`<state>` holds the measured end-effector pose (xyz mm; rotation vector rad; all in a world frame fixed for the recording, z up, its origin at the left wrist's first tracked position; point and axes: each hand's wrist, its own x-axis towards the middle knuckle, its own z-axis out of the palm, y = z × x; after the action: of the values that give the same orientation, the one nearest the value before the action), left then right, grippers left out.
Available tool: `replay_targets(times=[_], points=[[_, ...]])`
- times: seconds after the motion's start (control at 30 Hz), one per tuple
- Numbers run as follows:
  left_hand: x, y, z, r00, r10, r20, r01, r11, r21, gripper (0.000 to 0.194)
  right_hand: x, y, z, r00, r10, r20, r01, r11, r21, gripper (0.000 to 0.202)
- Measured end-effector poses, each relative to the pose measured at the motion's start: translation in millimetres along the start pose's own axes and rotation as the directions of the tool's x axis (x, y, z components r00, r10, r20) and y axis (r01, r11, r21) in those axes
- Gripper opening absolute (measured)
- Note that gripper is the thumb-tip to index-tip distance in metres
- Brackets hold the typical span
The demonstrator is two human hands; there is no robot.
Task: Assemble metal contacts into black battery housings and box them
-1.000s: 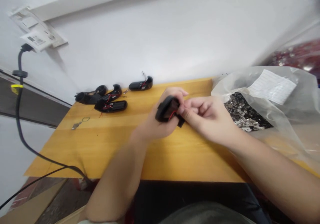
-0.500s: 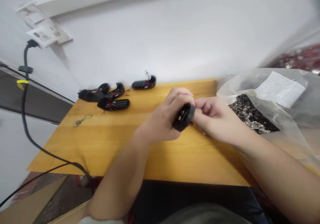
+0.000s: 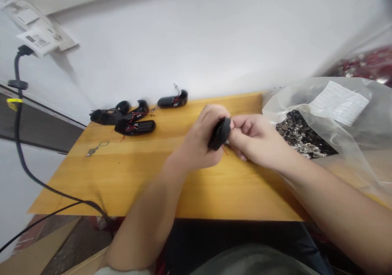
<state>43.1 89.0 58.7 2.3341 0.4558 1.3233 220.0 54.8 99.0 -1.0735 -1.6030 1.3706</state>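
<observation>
My left hand (image 3: 203, 142) is wrapped round a black plastic housing (image 3: 220, 133), its hollow end facing up toward me. Close against the housing's right side is my right hand (image 3: 255, 140), thumb and fingers pinched together. What the pinch holds is too small or hidden to name. A short red wire (image 3: 226, 150) shows just below, between the two hands. Both hands are raised over the yellow wooden table (image 3: 171, 185).
Several similar black housings with red wires (image 3: 136, 127) lie at the back left. Keys and a green ring (image 3: 92, 150) rest nearer. On the right, a clear plastic bag (image 3: 352, 144) holds many small metal parts (image 3: 301, 136). A black cable (image 3: 20, 144) hangs at left.
The housing has turned in my left hand, so its opening shows narrower. The whole view has shifted slightly; both hands stay together.
</observation>
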Motion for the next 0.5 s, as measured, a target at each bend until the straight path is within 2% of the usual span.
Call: replay_targets(times=[0.13, 0.27, 0.37, 0.5], points=[[-1, -2, -0.7, 0.998, -0.038, -0.043, 0.039, 0.999, 0.03, 0.041, -3, 1, 3, 1.0, -0.021, -0.019, 0.022, 0.998, 0.056, 0.017], [-2, -8, -14.7, 0.982, -0.153, -0.107, 0.157, 0.987, 0.035, 0.04, -8, 2, 4, 0.999, -0.032, 0.031, 0.03, 0.998, 0.056, 0.011], [-3, -10, -23.5, 0.962, -0.245, -0.12, 0.226, 0.962, -0.153, 0.042, -7, 2, -2, 0.999, -0.044, 0.01, 0.044, 0.999, -0.001, 0.011], [-6, -9, -20.8, 0.926, -0.377, 0.01, 0.333, 0.805, -0.492, 0.048, -1, 6, -10, 0.998, -0.06, -0.004, 0.06, 0.998, 0.004, 0.015]])
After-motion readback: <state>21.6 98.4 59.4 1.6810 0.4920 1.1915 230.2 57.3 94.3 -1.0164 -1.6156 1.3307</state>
